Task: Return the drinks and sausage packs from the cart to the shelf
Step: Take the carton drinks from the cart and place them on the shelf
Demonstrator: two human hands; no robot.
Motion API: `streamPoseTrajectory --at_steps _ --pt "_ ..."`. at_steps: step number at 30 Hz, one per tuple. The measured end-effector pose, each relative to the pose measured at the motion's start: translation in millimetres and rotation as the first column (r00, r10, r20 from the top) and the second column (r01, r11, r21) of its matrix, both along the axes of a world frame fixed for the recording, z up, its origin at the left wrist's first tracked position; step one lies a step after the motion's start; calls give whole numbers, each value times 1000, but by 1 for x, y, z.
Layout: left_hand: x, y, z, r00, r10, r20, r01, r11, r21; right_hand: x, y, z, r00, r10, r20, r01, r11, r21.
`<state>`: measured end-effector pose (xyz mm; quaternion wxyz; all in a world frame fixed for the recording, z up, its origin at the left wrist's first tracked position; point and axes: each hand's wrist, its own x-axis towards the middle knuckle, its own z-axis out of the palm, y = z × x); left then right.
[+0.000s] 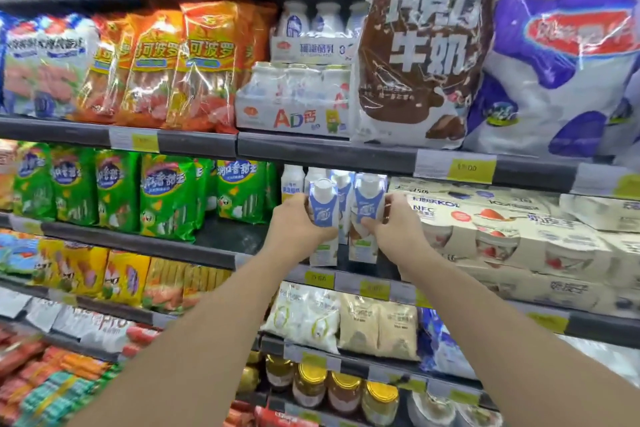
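Both my arms reach to the middle shelf (322, 152) of a store rack. My left hand (294, 222) grips a blue-and-white drink carton (323, 204) with a white cap. Beside it, my right hand (394, 222) is wrapped around a second, matching carton (367, 201). Both cartons stand upright at the shelf front, with more of the same cartons (341, 184) behind them. Green sausage packs (166, 198) stand on the same shelf to the left. Orange sausage packs (194, 66) fill the shelf above. The cart is out of view.
Cream yogurt cases (519, 236) are stacked just right of the cartons. A brown milk bag (422, 55) and a white-and-purple bag (561, 62) sit on the upper shelf. Pouches (346, 319) and gold-lidded jars (343, 392) occupy the lower shelves. Yellow price tags (471, 168) line the shelf edges.
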<state>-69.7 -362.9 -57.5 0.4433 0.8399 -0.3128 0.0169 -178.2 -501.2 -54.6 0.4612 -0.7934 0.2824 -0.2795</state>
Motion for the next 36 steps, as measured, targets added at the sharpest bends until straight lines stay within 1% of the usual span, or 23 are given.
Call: streamPoseTrajectory --at_steps 7,10,13,15,18,20,28,36 --pt "15 -18 -7 998 -58 -28 57 998 -25 13 5 -19 993 -58 -107 48 995 -91" --pt "20 -18 -10 993 -108 -53 109 994 -2 13 12 -24 992 -115 -51 114 993 -13" --pt "28 -15 -13 987 -153 -51 157 983 96 13 25 -29 990 -143 4 142 989 36" --pt "32 -13 -17 981 -187 -42 191 971 145 16 34 -33 983 -184 -10 184 982 34" --pt "34 -12 -18 977 -208 -45 212 967 143 20 37 -39 958 -282 -46 279 958 -61" --pt "35 -13 -17 974 -219 -50 224 964 141 22 37 -42 945 -322 -56 316 945 -89" --pt "38 -11 -19 961 -270 -61 275 956 102 27 44 -41 921 -382 -69 375 922 -99" --pt "37 -12 -21 962 -270 -52 273 959 81 25 46 -38 927 -369 -71 363 928 -78"
